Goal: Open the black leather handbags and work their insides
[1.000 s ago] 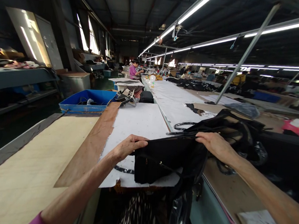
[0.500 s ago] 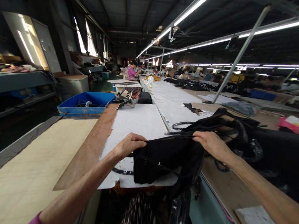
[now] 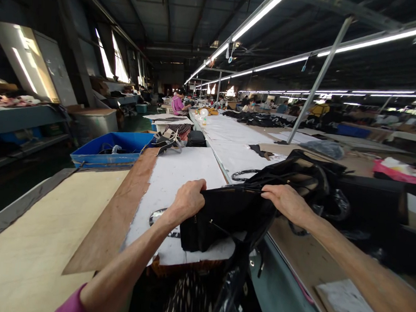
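The person's patterned clothing shows at the bottom, beside a hanging piece of clear plastic. Above it is a black bag, held up by its top edge between the two hands, over the near end of a white sheet. The left hand grips the left end of that edge, fingers curled in; where its thumb presses cannot be told. The right hand pinches the edge further right, between thumb and fingers.

To the left lie a brown board and a pale board. To the right, just beyond the right hand, is a heap of black bags. Further off, a blue bin stands beyond the pale board. Beyond, a co-worker in purple sits by the long table, near a small white fan.
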`<state>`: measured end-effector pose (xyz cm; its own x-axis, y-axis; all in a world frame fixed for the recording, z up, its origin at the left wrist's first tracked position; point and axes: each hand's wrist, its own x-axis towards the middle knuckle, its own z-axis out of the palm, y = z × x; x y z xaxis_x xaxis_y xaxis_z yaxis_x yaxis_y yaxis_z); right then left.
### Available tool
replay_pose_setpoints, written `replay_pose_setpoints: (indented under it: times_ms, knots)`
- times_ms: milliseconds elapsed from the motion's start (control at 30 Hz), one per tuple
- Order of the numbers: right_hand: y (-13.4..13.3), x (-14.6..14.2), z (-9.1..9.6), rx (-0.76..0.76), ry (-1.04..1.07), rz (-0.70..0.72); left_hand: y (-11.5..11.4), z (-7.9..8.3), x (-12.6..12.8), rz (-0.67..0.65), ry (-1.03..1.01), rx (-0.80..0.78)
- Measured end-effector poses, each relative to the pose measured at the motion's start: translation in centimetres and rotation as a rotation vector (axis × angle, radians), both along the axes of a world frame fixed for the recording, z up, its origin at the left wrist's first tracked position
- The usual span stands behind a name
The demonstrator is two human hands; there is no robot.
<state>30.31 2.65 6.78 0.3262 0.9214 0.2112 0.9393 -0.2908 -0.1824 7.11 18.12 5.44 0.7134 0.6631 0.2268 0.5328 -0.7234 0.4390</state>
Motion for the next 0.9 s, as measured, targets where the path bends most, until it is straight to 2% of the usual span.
replay_pose_setpoints:
  times_ms: [233, 400, 533, 733, 900]
  knots:
    - [-0.3, 0.4, 0.0, 0.031, 0.04, 0.001, -0.5, -1.6, 0.2, 0.032, -0.14, 0.062]
    - [-0.1, 0.8, -0.3, 0.041, 0.041, -0.002, -0.2, -1.9, -0.3, -0.052, -0.24, -0.005]
    - [-0.2, 0.7, -0.2, 0.036, 0.036, -0.007, -0.4, -1.5, -0.4, -0.132, -0.289, 0.006]
    - [-0.2, 0.6, -0.1, 0.046, 0.028, -0.007, 0.0, -1.5, 0.4, -0.183, -0.266, 0.004]
    - [-0.1, 0.6, -0.2, 0.049, 0.008, -0.005, 0.1, -2.1, 0.6, -0.124, -0.177, 0.083]
